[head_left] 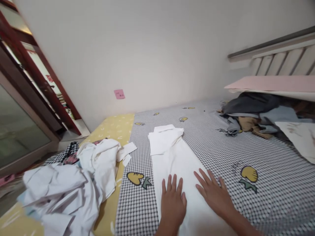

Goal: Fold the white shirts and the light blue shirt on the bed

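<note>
A white garment [176, 157] lies lengthwise on the checked bedsheet, its far end folded over into a layered patch. My left hand [173, 200] rests flat on the near part of it, fingers apart and pointing away from me. To the right, my right hand [214, 191] lies palm down along the garment's right edge, its fingers spread and angled to the left. Neither hand grasps the cloth. The nearest end of the garment runs out of view under my forearms.
On the left, a heap of crumpled white clothes [73, 186] covers part of the yellow sheet [118, 123]. Dark and brown clothes [248, 114] sit at the right under a pink board [275, 83]. A white wall [159, 55] bounds the far side of the checked bedsheet [270, 157].
</note>
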`<state>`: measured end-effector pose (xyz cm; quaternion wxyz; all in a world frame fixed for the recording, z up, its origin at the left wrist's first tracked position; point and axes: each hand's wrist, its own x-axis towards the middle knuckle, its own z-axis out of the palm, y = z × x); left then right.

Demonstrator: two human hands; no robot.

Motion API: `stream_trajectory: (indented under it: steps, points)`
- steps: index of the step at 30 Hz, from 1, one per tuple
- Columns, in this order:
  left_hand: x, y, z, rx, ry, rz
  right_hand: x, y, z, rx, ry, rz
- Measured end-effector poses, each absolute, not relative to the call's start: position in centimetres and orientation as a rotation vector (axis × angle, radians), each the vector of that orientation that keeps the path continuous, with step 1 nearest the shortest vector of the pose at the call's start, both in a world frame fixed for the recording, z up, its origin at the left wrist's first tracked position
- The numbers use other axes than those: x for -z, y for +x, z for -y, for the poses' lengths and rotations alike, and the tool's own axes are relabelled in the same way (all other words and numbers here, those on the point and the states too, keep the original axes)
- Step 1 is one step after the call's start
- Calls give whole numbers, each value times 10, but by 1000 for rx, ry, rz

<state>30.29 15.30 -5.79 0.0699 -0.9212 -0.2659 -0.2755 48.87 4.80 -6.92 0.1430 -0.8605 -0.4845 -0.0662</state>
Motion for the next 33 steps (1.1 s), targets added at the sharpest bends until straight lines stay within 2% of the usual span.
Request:
stream_trajectory:
  steps: [3, 6, 10, 13, 16, 21, 28, 33]
  points:
    - [62, 304, -152, 842, -2766, 835, 86, 480, 0, 284, -2496, 1360]
    - [64, 306, -151, 858, -2769, 844, 81, 469, 21, 300, -2574, 1265]
    - [66, 308, -151, 858, -2739, 855, 40, 440, -23, 378, -2385, 1314]
    - [69, 306, -153, 852, -2713, 824, 23, 420, -78, 48, -2220, 1444]
    - [74, 302, -158, 831, -2714, 824, 35, 415, -109, -97, -2270, 1421]
    - [70, 299, -190, 712, -2805, 908, 61, 419, -108, 19, -2298, 1487]
    - [42, 317, -276, 396, -2876, 1197, 57, 414, -109, 79, -2356, 1526]
    - [32, 327, -296, 355, -2894, 1279, 48, 412, -111, 54, -2408, 1528]
